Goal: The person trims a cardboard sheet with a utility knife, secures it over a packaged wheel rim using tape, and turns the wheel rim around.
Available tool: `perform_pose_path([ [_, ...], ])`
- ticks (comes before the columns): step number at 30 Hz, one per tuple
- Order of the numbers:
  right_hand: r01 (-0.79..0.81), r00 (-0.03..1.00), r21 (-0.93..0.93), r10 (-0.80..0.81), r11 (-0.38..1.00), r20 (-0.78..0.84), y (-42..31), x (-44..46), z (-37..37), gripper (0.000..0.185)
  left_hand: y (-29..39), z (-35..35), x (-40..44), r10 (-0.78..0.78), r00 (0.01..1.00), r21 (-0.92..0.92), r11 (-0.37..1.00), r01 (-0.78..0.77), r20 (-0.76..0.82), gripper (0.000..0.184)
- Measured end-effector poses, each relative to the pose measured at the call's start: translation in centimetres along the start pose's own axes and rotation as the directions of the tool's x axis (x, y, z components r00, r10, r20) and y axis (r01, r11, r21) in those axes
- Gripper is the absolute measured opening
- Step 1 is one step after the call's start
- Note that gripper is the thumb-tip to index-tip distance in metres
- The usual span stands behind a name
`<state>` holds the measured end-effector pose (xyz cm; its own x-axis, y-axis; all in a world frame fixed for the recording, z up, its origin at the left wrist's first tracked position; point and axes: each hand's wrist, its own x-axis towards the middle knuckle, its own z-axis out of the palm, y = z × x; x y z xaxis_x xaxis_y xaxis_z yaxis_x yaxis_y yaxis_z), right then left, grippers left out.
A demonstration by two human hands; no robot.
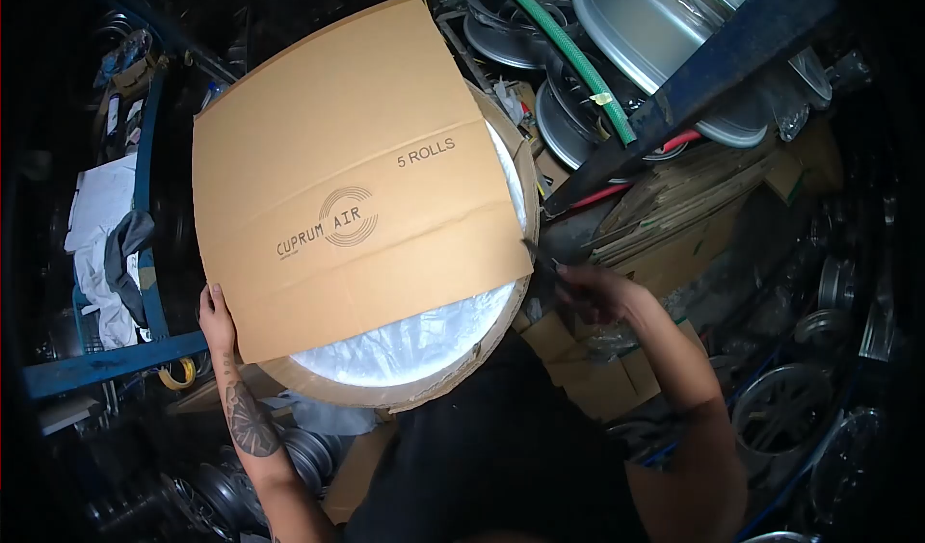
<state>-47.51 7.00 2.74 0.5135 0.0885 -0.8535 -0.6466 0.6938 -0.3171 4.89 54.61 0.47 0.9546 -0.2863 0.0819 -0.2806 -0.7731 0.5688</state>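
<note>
A flat, creased cardboard sheet (328,186) printed "5 ROLLS" and "CUPRUM AIR" lies over a round, wrapped disc (414,345) with a shiny silvery-white face. A ragged cardboard rim (453,384) surrounds the disc. At the sheet's lower left edge, my left hand (215,314) grips the cardboard, with some fingers hidden. My right hand (599,294) is closed around a dark, slim tool (541,256) whose tip meets the sheet's right corner. Shadow keeps me from making out the tool's exact kind.
Alloy wheels (665,23) are stacked at upper right beside a green hose (559,37) and a dark metal beam (703,85). Flattened cardboard (674,206) lies on the right. A blue rack (106,358) with papers and cloth stands left; more wheels (785,408) sit lower right.
</note>
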Motion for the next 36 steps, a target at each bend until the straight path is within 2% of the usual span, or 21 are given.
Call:
perform_pose_path([
  [1, 0.034, 0.999, -0.016, -0.035, 0.999, -0.031, -0.1, -0.7, 0.4, 0.043, -0.1, 0.0, -0.1, 0.0, 1.0, -0.015, 1.0, 0.0, -0.002, 0.061],
  [4, 0.422, 0.892, 0.014, -0.418, 0.907, 0.171, 0.6, -1.7, 0.9, 0.039, 0.1, -0.5, -0.7, -0.013, 0.999, -0.072, 0.997, 0.016, 0.04, 0.056],
  [7, 0.545, 0.837, -0.172, -0.544, 0.821, 0.054, -0.9, -3.1, 2.2, 0.044, -1.3, -0.6, -1.4, 0.011, 0.999, -0.212, 0.977, -0.004, 0.034, 0.051],
  [9, 0.701, 0.713, -0.122, -0.696, 0.703, 0.088, -2.0, -1.0, 1.7, 0.04, -1.6, -0.8, -2.9, -0.023, 0.999, -0.28, 0.959, 0.029, 0.024, 0.048],
  [11, 0.77, 0.608, -0.265, -0.794, 0.581, 0.026, -4.3, 0.5, 2.9, 0.041, -0.5, -1.4, -5.5, -0.076, 0.995, -0.282, 0.955, 0.092, 0.066, 0.05],
  [13, 0.684, 0.528, -0.514, -0.838, 0.517, -0.14, -6.6, 3.2, 4.4, 0.04, 1.7, -2.0, -9.1, -0.091, 0.988, -0.355, 0.926, 0.131, 0.128, 0.051],
  [14, 0.369, 0.22, -0.895, -0.959, 0.251, -0.179, -7.6, 2.9, 6.9, 0.04, 2.6, -2.2, -10.8, -0.088, 0.991, -0.322, 0.939, 0.117, 0.101, 0.05],
  [15, 0.248, 0.273, -0.901, -0.918, 0.356, -0.288, -8.6, 2.4, 8.9, 0.046, 3.2, -2.3, -12.4, -0.084, 0.994, -0.289, 0.952, 0.102, 0.071, 0.05],
  [17, 0.116, 0.213, -0.944, -0.936, 0.31, -0.281, -9.3, 2.5, 10.4, 0.054, 1.4, -1.8, -14.6, -0.124, 0.992, -0.263, 0.956, 0.13, 0.039, 0.048],
  [18, 0.096, 0.246, -0.939, -0.922, 0.33, -0.299, -9.5, 2.4, 10.7, 0.061, 2.3, -2.1, -15.7, -0.172, 0.984, -0.278, 0.944, 0.179, 0.051, 0.049],
  [19, 0.016, 0.129, -0.965, -0.957, 0.263, -0.259, -9.3, 3.4, 9.9, 0.063, 3.7, -2.4, -16.9, -0.22, 0.973, -0.294, 0.928, 0.23, 0.069, 0.049],
  [21, -0.059, 0.045, -0.963, -0.963, 0.263, -0.265, -8.9, 3.0, 10.2, 0.068, 5.0, -2.5, -18.4, -0.22, 0.975, -0.288, 0.932, 0.219, 0.031, 0.049],
  [22, -0.062, 0.043, -0.973, -0.974, 0.222, -0.224, -9.0, 3.2, 9.5, 0.065, 5.4, -2.4, -18.9, -0.231, 0.973, -0.285, 0.932, 0.223, 0.008, 0.048],
  [23, 0.009, 0.197, -0.945, -0.928, 0.326, -0.318, -9.0, 2.6, 8.8, 0.059, 6.0, -2.8, -19.0, -0.234, 0.972, -0.258, 0.938, 0.231, 0.018, 0.048],
  [26, 0.073, 0.323, -0.936, -0.896, 0.344, -0.304, -6.9, 1.7, 6.9, 0.053, 7.4, -4.6, -18.3, -0.298, 0.951, -0.113, 0.946, 0.305, 0.079, 0.051],
  [28, 0.027, 0.404, -0.926, -0.852, 0.375, -0.334, -5.6, 1.2, 6.5, 0.052, 6.4, -4.4, -16.7, -0.177, 0.983, 0.015, 0.984, 0.176, 0.044, 0.057],
  [31, 0.018, 0.346, -0.93, -0.875, 0.367, -0.339, -5.6, 0.9, 7.0, 0.052, 4.6, -3.3, -12.3, -0.046, 0.999, 0.077, 0.996, 0.045, 0.023, 0.066],
  [32, 0.088, 0.323, -0.93, -0.894, 0.356, -0.311, -6.3, 0.8, 7.6, 0.057, 4.2, -2.9, -10.1, -0.007, 1.0, 0.077, 0.997, 0.005, 0.02, 0.068],
  [33, 0.181, 0.219, -0.94, -0.944, 0.289, -0.248, -7.0, 1.9, 7.2, 0.064, 3.9, -2.5, -7.6, 0.013, 1.0, 0.028, 1.0, -0.014, 0.014, 0.066],
  [35, 0.232, 0.137, -0.932, -0.958, 0.278, -0.251, -9.2, 3.6, 8.1, 0.069, 5.7, -2.3, -3.8, -0.011, 0.995, -0.136, 0.99, 0.024, 0.102, 0.059],
  [36, 0.135, 0.075, -0.963, -0.971, 0.234, -0.225, -9.9, 4.9, 8.0, 0.072, 5.1, -1.2, -2.0, -0.029, 0.998, -0.016, 0.999, 0.03, 0.059, 0.056],
])
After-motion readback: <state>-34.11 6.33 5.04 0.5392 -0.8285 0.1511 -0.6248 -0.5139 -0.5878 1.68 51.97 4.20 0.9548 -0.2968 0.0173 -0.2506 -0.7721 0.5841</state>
